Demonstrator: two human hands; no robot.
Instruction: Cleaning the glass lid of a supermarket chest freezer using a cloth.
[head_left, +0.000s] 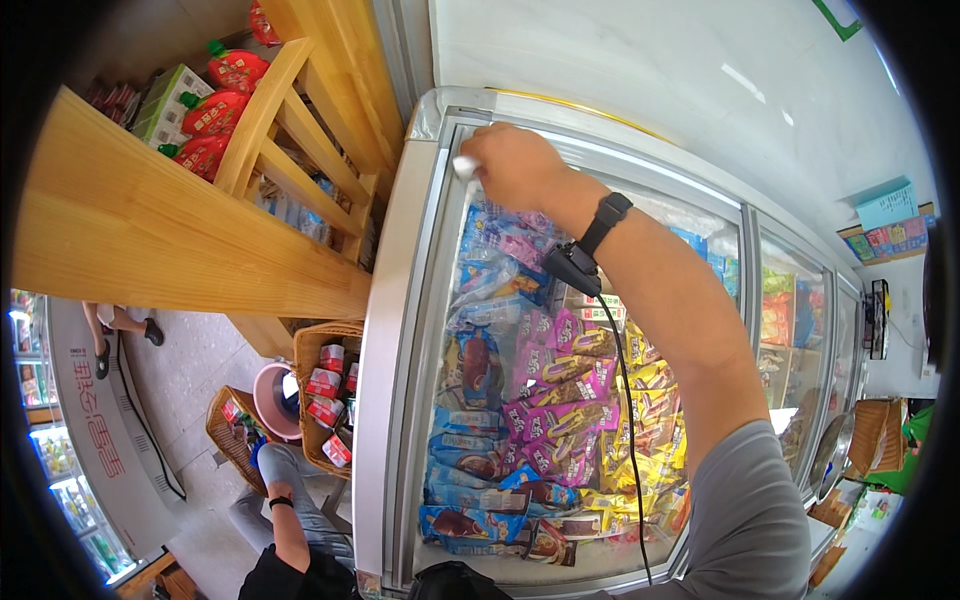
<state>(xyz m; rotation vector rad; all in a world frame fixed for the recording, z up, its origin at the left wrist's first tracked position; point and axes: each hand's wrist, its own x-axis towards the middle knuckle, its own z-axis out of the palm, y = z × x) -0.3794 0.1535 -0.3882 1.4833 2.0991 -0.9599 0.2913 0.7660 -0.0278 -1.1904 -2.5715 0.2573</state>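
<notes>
My right hand (514, 166) reaches to the far left corner of a chest freezer (384, 390). Its fingers are closed around a small white wad (465, 166), cloth or tissue. Hand and wad are at the glass lid (517, 551), near its metal frame. A black strap with a small device (574, 268) is on my wrist, and a black cable (634, 450) runs down from it. Beneath the glass lie blue ice cream packs (465, 439), purple ones (562, 420) and yellow ones (660, 405). My left hand is out of view.
A wooden shelf (187, 240) with red pouches (217, 112) stands left of the freezer. Beside it are a wicker basket (330, 337) of small boxes and a pink basin (271, 394). A black-sleeved person's arm (291, 525) is at lower left; another person's leg (124, 321) shows beyond.
</notes>
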